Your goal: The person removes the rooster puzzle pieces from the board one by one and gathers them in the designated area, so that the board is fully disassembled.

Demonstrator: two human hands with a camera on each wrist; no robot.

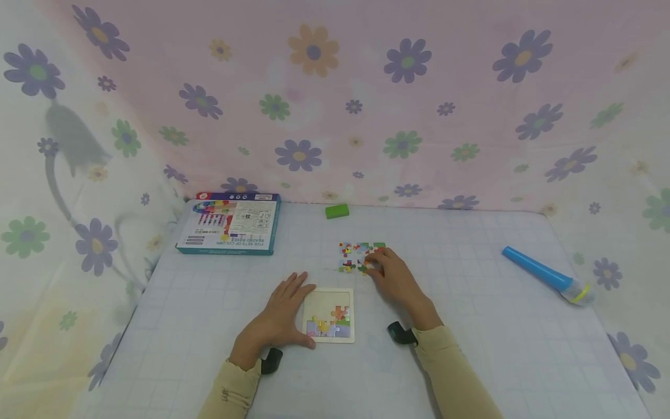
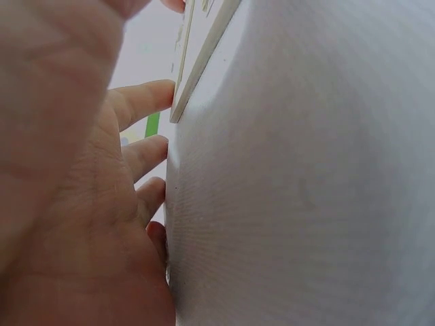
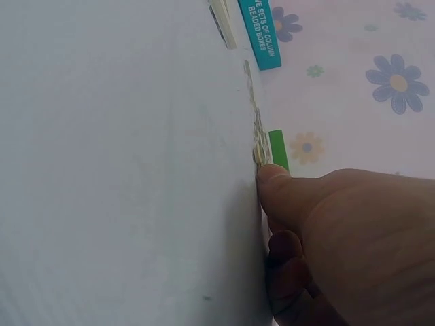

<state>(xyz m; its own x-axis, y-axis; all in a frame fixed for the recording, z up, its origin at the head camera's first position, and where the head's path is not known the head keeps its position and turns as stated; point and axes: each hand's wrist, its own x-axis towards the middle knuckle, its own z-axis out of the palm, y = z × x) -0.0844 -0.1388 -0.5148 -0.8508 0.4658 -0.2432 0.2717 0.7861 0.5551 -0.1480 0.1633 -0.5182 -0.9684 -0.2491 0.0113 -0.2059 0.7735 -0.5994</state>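
A white square puzzle tray (image 1: 353, 317) lies on the table, with several joined puzzle pieces (image 1: 328, 329) along its bottom and right side. My left hand (image 1: 277, 319) rests at the tray's left side, fingers spread. In the left wrist view its index fingertip touches the edge of the tray (image 2: 202, 66). Beyond the tray lies a group of loose colourful puzzle pieces (image 1: 346, 249). At the right end of that group, my right hand (image 1: 396, 282) pinches a puzzle piece (image 3: 257, 155) between thumb and fingers; the hand hides most of that piece.
A flat bead-set box (image 1: 225, 230) lies at the back left. Near the back edge sits a green block (image 1: 337, 211). A blue toy microphone (image 1: 539, 269) lies at the right. Flowered cloth (image 1: 356, 125) hangs behind the table and at both sides.
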